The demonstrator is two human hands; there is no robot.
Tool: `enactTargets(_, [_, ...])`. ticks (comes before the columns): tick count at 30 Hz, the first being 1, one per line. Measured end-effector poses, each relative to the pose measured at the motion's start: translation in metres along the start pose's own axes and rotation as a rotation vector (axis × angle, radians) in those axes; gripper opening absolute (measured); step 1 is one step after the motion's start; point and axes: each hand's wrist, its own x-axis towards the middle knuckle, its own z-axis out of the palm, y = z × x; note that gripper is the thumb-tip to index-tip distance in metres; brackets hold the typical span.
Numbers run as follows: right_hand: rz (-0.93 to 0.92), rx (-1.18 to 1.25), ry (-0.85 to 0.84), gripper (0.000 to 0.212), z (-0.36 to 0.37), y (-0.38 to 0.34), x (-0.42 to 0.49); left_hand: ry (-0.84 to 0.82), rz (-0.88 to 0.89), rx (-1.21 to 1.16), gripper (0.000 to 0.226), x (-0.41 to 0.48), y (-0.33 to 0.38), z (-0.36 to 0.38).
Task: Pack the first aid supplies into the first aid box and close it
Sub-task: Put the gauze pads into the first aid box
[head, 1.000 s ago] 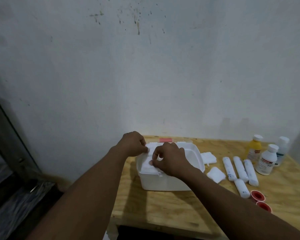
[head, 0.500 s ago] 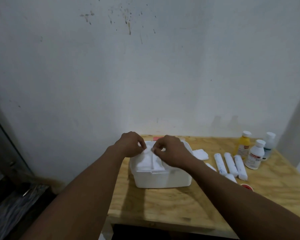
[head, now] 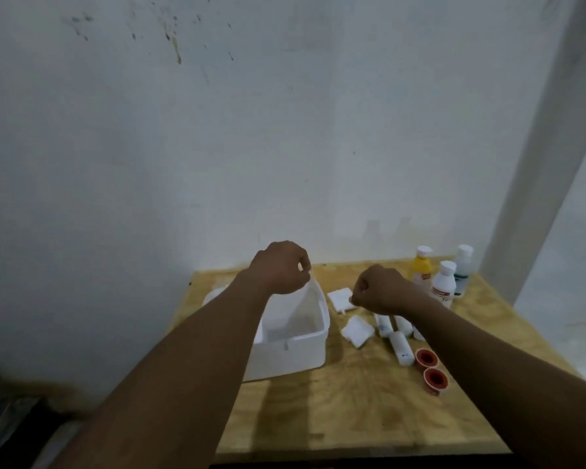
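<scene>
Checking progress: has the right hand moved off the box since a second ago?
Yes. The right hand has left the box, moving right, now above the gauze pads.

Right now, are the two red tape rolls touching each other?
Cannot tell. In the head view the two red tape rolls sit edge to edge on the wooden table, and the blur hides any gap or contact.

White box point(head: 286, 357), yellow bottle point(head: 420, 270)

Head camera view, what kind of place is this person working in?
Probably a plain room at home or a back room used as a work corner, not a clinic: a bare plywood table pushed against a stained, unpainted-looking wall, with bottles and the first aid box set out loose.
</scene>
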Motion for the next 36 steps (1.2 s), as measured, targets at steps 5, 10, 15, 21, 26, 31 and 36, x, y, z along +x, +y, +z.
enactTargets(5, [0.046,-0.202,-0.027,0.048,0.027,0.019,-0.004,-0.156,0.067,0.201,0.033,0.043,0.042,0.034])
enactTargets(10, [0.006,-0.238,-0.050,0.054,0.045,0.036,-0.003,-0.235,0.063,0.411,0.032,0.068,0.065,0.065])
enactTargets(15, [-0.029,-0.246,-0.048,0.051,0.045,0.037,-0.004,-0.282,0.037,0.511,0.023,0.075,0.074,0.084])
enactTargets(21, [-0.067,-0.191,0.003,0.024,0.034,0.029,-0.010,-0.240,-0.011,0.398,0.028,0.080,0.076,0.086])
enactTargets(26, [-0.067,0.049,0.048,0.026,0.016,0.026,-0.007,-0.170,-0.080,0.088,0.034,0.079,0.073,0.053])
enactTargets(31, [-0.151,0.204,0.166,0.030,-0.015,0.010,-0.013,-0.058,-0.104,-0.233,0.023,0.054,0.061,-0.001])
enactTargets(36, [-0.144,0.369,0.260,0.016,-0.042,-0.024,-0.021,0.000,-0.153,-0.453,0.013,0.012,0.033,-0.059])
